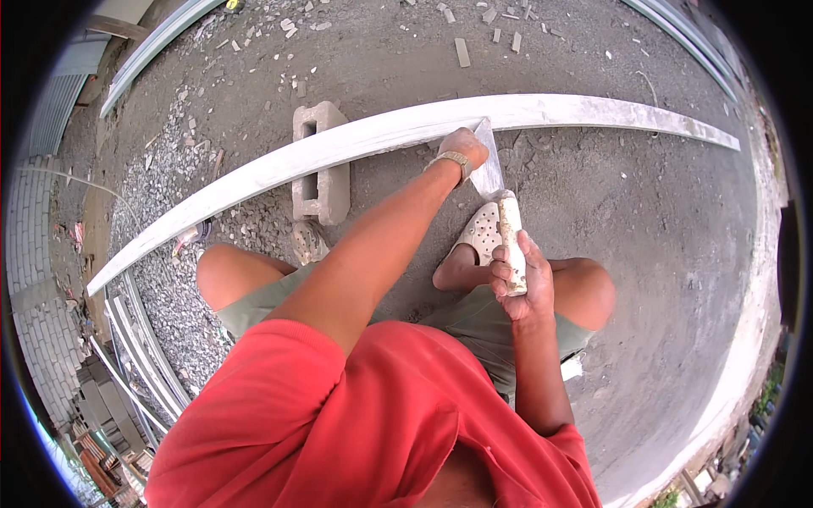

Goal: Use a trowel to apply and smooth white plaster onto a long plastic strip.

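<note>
Head view: the right hand (pixel 533 284) has its fingers wrapped around the pale, stained handle of a trowel (pixel 508 218), whose flat blade points forward to the near edge of a long white bar (pixel 406 127). The left hand (pixel 467 148), a wristwatch (pixel 457 162) at its wrist, is beside the blade's upper part with fingers curled in; their tips are hidden, so I cannot tell what they pinch. A hollow concrete block (pixel 337 195) sits under the bar, left of the hands, and a cream clog (pixel 484 230) crowds the space close to the trowel's handle. Gravel (pixel 161 186) spreads at the left, metal channels (pixel 144 347) lie nearer the lower left, and broken flat pieces (pixel 462 52) litter the ground beyond the bar.
</note>
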{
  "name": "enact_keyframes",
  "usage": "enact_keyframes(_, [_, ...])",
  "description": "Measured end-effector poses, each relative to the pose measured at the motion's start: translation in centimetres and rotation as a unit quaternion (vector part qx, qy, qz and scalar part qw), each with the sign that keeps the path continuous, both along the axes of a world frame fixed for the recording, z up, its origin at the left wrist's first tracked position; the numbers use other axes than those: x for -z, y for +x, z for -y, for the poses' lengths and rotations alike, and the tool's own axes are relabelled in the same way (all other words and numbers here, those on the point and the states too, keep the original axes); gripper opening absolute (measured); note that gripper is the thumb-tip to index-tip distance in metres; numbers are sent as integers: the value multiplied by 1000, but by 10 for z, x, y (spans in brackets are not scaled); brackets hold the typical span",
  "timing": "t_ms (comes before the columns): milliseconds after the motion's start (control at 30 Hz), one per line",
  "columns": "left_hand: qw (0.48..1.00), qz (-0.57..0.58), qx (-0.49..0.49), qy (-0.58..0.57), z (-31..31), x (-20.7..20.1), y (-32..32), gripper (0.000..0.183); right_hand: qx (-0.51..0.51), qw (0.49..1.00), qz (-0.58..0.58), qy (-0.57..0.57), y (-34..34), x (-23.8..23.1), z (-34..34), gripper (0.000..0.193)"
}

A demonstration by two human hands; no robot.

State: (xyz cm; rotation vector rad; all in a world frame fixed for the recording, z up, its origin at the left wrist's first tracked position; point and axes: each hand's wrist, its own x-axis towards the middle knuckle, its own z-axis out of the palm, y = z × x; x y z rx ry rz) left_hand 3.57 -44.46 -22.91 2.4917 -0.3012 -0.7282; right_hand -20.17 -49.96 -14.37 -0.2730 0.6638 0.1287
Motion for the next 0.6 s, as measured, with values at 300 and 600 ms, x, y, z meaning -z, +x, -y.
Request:
enact_keyframes(300, [997, -30, 72, -10, 121, 15, 18, 33, 117, 992, -20, -28, 19, 3, 68, 39])
enact_keyframes(600, [980, -25, -106, -168, -43, 38, -1, 47, -91, 994, -28, -51, 12, 7, -3, 28])
